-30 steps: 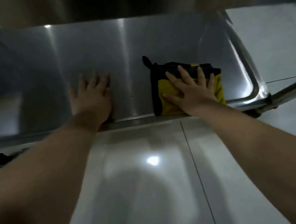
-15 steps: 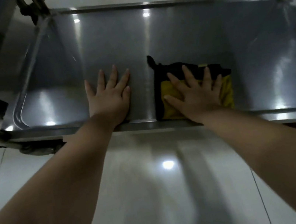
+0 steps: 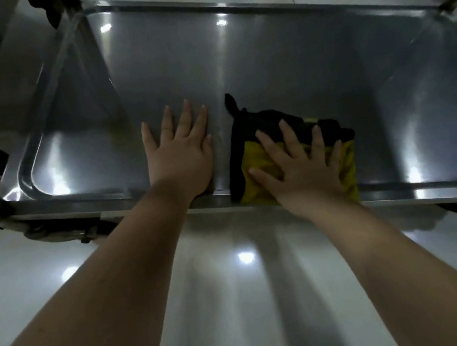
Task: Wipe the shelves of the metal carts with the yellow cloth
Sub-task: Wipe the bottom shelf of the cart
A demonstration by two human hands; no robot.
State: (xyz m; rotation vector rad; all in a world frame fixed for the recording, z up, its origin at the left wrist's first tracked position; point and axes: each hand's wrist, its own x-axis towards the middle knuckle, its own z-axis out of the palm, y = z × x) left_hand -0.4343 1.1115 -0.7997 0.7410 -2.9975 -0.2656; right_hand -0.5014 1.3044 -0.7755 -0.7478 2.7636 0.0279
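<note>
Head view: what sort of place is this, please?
Probably a commercial kitchen or a service room. A shiny stainless-steel cart shelf with a raised rim stands over a glossy pale tiled floor, and the right hand presses a yellow cloth with black edging on it.

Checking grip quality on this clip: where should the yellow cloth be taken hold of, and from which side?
Probably from above, at the folded yellow middle. The yellow cloth lies flat on the shelf near its front lip, with black edging bunched at its far side. The right hand presses flat on it with spread fingers, so curling them there would gather the folds.
</note>
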